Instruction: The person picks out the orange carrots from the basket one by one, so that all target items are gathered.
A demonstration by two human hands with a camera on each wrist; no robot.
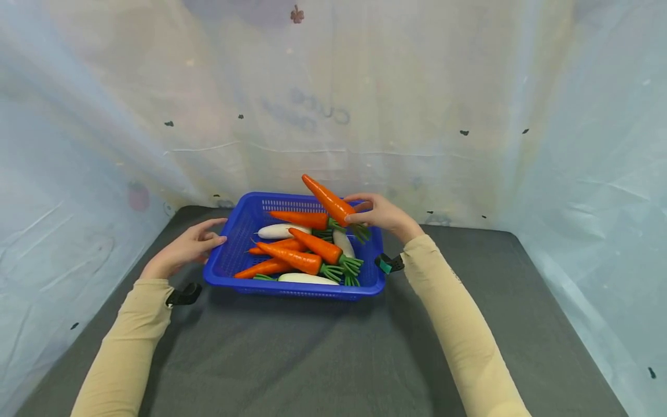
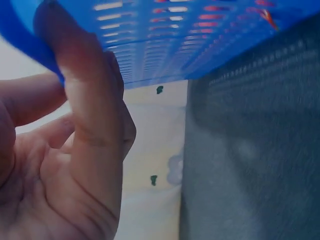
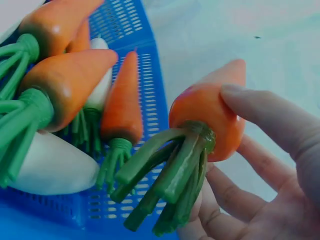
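Note:
A blue basket holds several orange carrots and white radishes. The left hand grips the basket's left rim; in the left wrist view its fingers curl at the blue edge. Above the basket's back right part, the right hand pinches a carrot near its leafy end, with the tip pointing up and left. The right wrist view shows the thumb of the right hand on this carrot, its green stems hanging beside the basket's contents.
The basket stands on a dark grey table, close to its back edge. Translucent sheeting hangs behind and on both sides. Grey tabletop extends in front of the basket and to its right.

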